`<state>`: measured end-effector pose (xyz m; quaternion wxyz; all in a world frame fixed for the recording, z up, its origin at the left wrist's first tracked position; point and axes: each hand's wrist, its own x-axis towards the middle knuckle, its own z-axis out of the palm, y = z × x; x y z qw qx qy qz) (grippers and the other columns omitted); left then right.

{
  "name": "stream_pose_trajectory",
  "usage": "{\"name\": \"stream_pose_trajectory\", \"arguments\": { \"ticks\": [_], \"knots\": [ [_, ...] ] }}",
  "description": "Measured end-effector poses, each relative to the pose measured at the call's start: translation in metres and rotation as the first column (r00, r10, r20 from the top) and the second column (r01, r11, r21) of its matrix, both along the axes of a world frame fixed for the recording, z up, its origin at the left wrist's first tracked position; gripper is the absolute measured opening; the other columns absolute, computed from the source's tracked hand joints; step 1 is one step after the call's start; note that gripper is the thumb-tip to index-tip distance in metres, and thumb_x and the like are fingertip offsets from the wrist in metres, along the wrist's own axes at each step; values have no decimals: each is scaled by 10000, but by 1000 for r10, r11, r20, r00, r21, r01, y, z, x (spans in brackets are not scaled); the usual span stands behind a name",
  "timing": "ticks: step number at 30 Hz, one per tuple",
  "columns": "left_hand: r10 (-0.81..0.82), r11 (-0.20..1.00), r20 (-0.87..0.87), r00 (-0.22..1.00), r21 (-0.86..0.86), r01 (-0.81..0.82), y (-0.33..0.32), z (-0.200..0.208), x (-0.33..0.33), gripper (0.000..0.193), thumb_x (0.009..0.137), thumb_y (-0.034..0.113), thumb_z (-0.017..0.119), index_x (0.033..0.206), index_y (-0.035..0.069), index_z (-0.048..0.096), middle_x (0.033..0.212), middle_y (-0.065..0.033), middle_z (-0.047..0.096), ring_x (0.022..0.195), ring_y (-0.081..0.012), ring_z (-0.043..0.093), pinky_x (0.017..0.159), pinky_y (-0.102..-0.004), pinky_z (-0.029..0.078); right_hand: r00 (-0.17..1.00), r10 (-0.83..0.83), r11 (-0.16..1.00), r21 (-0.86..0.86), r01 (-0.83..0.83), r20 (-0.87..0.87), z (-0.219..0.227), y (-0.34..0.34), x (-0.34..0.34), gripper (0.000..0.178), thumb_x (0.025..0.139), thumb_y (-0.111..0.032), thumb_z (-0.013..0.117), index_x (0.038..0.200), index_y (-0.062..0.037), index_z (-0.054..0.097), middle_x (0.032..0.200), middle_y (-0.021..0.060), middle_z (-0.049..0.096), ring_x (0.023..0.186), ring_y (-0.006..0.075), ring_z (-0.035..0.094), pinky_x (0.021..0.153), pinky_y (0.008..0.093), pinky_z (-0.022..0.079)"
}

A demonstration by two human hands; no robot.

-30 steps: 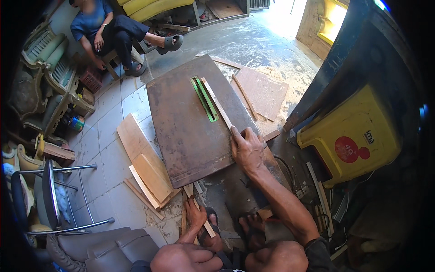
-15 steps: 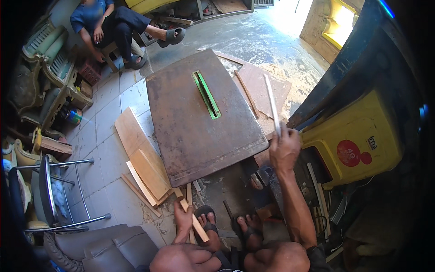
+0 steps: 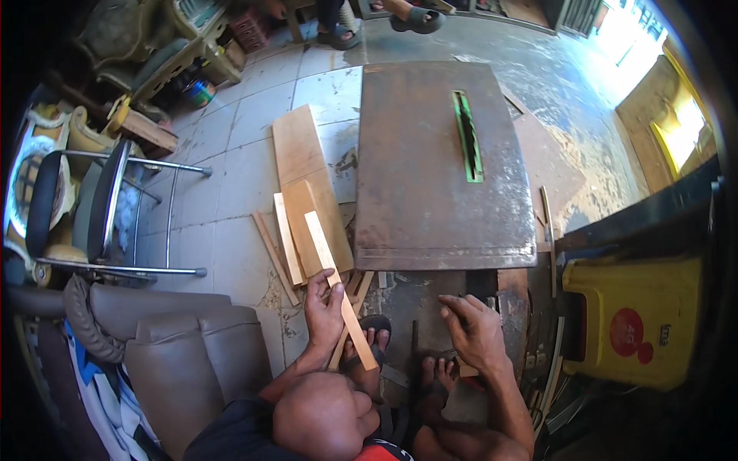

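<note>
Change: since half a second ago the right hand has dropped from high beside the yellow container, where it held a thin strip aloft, to the near edge of the table; the left hand has risen with a wooden slat.
Left hand: lower centre of the frame, forearm rising from the bottom edge, fingers curled around the slat's middle, thumb pressed on its face.
Wooden slat: pale, narrow, tilted from upper left to lower right, its low end near a sandalled foot.
Right hand: lower centre-right, palm down, fingers loosely spread and pointing left just below the table's front edge; whether they touch anything cannot be told.
Table: rusty brown metal top at upper centre, with a green-edged blade slot running lengthwise.
Floor: plywood offcuts lie left of the table on grey tiles.
Surroundings: yellow container at right; brown armchair at lower left; metal chair frame at left.
</note>
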<state>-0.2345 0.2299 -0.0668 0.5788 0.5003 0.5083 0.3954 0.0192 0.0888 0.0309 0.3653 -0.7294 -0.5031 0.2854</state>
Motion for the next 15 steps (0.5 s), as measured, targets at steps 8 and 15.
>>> {"name": "stream_pose_trajectory", "arguments": {
  "ticks": [8,15],
  "knots": [
    [70,995,173,982,55,-81,20,52,23,346,1073,120,600,1391,70,473,1196,-181,698,891,-195,721,786,-311,599,894,378,892,-164,-422,-241,5,-1,-15,625,973,-400,723,1446,-25,560,1138,247,707,1037,439,709,879,480,570],
    [-335,914,203,920,306,265,16,83,93,389,1084,100,573,1441,49,428,1314,-211,656,967,-210,726,807,-307,632,845,220,966,-14,-260,-487,16,11,-28,812,944,-270,776,1579,25,364,1432,315,584,1345,416,592,1094,434,490]
  ]
}}
